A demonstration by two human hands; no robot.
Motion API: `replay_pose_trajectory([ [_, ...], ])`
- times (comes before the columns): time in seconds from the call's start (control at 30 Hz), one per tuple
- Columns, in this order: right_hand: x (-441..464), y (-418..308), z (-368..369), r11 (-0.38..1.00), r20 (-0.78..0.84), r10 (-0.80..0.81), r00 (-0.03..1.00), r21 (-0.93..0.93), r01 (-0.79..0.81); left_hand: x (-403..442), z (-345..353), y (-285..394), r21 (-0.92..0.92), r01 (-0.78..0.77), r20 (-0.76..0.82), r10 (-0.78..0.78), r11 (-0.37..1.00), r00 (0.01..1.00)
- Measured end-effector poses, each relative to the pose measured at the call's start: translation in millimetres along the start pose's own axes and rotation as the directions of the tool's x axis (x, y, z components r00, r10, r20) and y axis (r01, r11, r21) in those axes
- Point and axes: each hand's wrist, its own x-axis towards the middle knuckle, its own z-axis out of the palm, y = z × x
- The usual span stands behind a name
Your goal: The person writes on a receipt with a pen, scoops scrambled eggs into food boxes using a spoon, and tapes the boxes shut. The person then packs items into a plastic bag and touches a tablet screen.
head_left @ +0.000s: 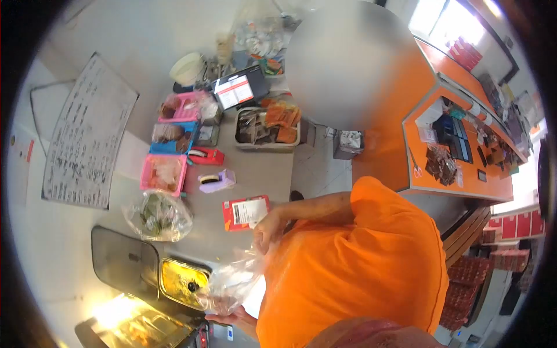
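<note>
A clear plastic bag (232, 281) hangs between my two hands beside the table. My right hand (267, 232) is closed on its gathered upper end. Under its lower end, my left hand (232, 316) holds the bag from below, thumb and fingers partly hidden by the plastic. Something brownish shows through at the bag's bottom, too blurred to name. Close to my right hand, on the table, lies a red packet with a white label (246, 213). A metal tray with a bright yellow inside (184, 282) stands just beyond the bag.
Along the wall side of the table (255, 174) are pink baskets (164, 173), a blue basket (172, 138), tape dispensers (217, 181) and a bag of green leaves (158, 214). A tray of packets (268, 127) stands farther off. An orange counter (383, 156) is behind.
</note>
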Motion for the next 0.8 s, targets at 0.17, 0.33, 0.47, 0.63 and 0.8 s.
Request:
replay_pose_trajectory([
  [0.17,33,-22,-64,0.841,-0.075,-0.528,0.846,0.092,0.533,13,-12,12,0.968,0.226,-0.224,-0.033,0.107,0.974],
  [0.33,90,-28,-59,0.83,-0.263,-0.295,0.919,-0.546,0.11,13,-110,32,-0.004,-0.1,-0.043,0.1,0.995,0.994],
  [0.47,140,-68,-63,0.944,-0.64,-0.145,0.755,-0.318,-0.088,-3,-50,-13,0.859,0.024,-0.232,0.348,0.511,0.908],
  [0.63,172,-22,12,-0.13,0.123,-0.728,0.674,-0.991,0.04,-8,-63,-68,0.592,0.021,-0.512,0.356,0.805,0.782],
  [0.8,208,45,8,-0.235,0.318,-0.289,0.903,-0.938,0.255,-6,-61,-93,0.277,0.0,-0.66,0.19,0.961,0.727],
])
